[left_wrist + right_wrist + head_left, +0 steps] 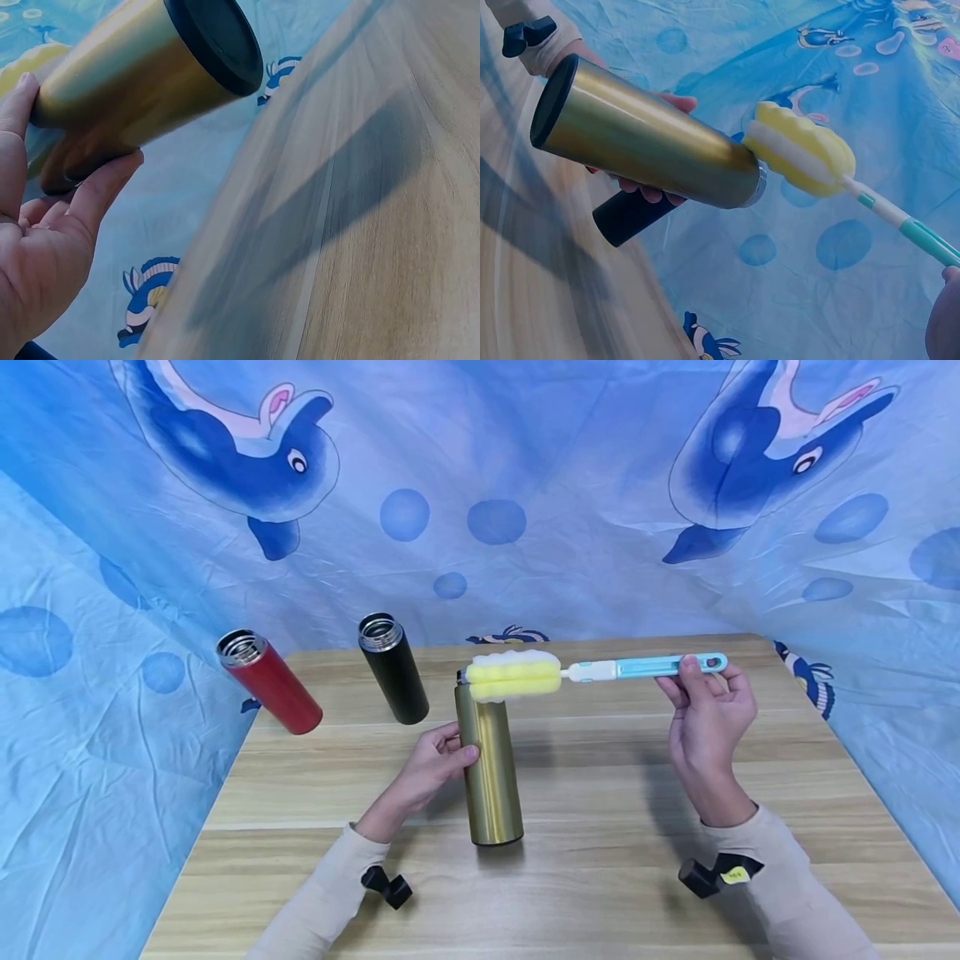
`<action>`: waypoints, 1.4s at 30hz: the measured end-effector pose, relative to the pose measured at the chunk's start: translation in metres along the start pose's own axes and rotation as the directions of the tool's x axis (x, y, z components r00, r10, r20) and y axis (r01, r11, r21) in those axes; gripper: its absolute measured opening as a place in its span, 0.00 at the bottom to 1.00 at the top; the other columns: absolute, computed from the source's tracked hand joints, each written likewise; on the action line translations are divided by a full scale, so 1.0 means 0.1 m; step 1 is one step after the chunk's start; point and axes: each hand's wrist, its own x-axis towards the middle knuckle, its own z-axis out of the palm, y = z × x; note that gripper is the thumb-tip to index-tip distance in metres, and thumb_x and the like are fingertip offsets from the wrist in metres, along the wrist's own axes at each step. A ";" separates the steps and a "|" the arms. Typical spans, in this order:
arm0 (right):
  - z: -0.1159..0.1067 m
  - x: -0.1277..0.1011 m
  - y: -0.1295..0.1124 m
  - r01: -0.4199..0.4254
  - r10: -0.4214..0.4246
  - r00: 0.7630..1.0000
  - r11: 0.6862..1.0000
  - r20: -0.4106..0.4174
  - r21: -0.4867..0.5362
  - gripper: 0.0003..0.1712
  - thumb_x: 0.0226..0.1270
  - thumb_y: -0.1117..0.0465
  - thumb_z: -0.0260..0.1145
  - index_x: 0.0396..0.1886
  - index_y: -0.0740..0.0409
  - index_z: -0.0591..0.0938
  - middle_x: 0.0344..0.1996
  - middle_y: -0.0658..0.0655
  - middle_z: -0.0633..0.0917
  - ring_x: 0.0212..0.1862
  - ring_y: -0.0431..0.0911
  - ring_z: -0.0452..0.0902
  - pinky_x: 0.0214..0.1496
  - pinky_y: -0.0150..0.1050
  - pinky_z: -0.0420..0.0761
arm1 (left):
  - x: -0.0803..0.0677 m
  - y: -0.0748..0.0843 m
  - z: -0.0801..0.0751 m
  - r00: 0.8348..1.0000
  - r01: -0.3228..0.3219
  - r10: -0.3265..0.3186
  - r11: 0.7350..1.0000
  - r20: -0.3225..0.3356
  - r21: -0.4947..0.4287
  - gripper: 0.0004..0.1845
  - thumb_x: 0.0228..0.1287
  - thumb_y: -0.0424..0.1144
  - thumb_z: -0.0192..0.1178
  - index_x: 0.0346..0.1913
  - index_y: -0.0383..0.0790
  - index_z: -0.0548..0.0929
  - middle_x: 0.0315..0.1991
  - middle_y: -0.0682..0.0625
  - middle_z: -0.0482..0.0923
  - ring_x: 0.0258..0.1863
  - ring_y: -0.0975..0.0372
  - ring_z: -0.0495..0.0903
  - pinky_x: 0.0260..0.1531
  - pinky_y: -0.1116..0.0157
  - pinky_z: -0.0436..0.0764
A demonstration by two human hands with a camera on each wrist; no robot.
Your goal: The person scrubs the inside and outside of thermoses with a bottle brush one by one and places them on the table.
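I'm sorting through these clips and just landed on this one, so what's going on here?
A person's left hand grips a gold bottle, holding it tilted and clear of the table. The right hand holds a brush by its blue-and-white handle. At this moment the brush's yellow-and-white sponge head is outside the gold bottle, close to its mouth. A red bottle and a black bottle, both without lids, stand on the table to the person's left.

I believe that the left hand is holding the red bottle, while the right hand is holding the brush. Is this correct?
The bottle's colour is wrong: the head view shows the left hand holding the gold bottle. The right hand does hold the brush.
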 end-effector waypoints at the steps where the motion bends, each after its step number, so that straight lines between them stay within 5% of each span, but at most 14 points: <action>1: -0.01 0.00 0.00 -0.005 0.005 1.000 1.000 0.000 -0.008 0.20 0.57 0.79 0.73 0.43 0.75 0.71 0.30 0.69 0.87 0.29 0.53 0.89 0.33 0.38 0.87 | 0.00 0.00 0.00 1.000 0.000 0.000 1.000 -0.002 0.000 0.44 0.63 0.51 0.72 0.69 0.21 0.68 0.50 0.45 0.87 0.47 0.58 0.87 0.45 0.60 0.87; 14: -0.11 -0.08 0.00 -0.079 0.079 0.997 0.996 0.004 -0.040 0.18 0.58 0.80 0.71 0.40 0.73 0.70 0.28 0.67 0.87 0.27 0.51 0.89 0.32 0.38 0.87 | 0.01 0.05 -0.03 1.000 0.006 -0.005 0.999 -0.025 0.034 0.52 0.61 0.59 0.71 0.71 0.21 0.62 0.41 0.52 0.89 0.41 0.63 0.88 0.39 0.64 0.87; 31: -0.33 -0.21 -0.07 -0.203 0.200 0.979 0.974 -0.042 -0.104 0.16 0.61 0.79 0.69 0.41 0.71 0.71 0.29 0.67 0.89 0.29 0.50 0.90 0.32 0.37 0.87 | 0.05 0.09 -0.07 0.999 0.005 -0.005 1.000 -0.046 0.015 0.40 0.73 0.50 0.63 0.70 0.23 0.60 0.40 0.53 0.89 0.40 0.61 0.88 0.41 0.60 0.88; 42: -0.42 -0.27 -0.15 -0.269 0.274 0.962 0.953 0.011 -0.141 0.09 0.65 0.79 0.66 0.40 0.73 0.75 0.30 0.66 0.89 0.30 0.49 0.90 0.33 0.36 0.87 | 0.06 0.11 -0.06 0.997 0.032 -0.027 0.997 -0.070 0.066 0.34 0.74 0.43 0.62 0.72 0.26 0.61 0.44 0.47 0.88 0.43 0.59 0.88 0.44 0.58 0.88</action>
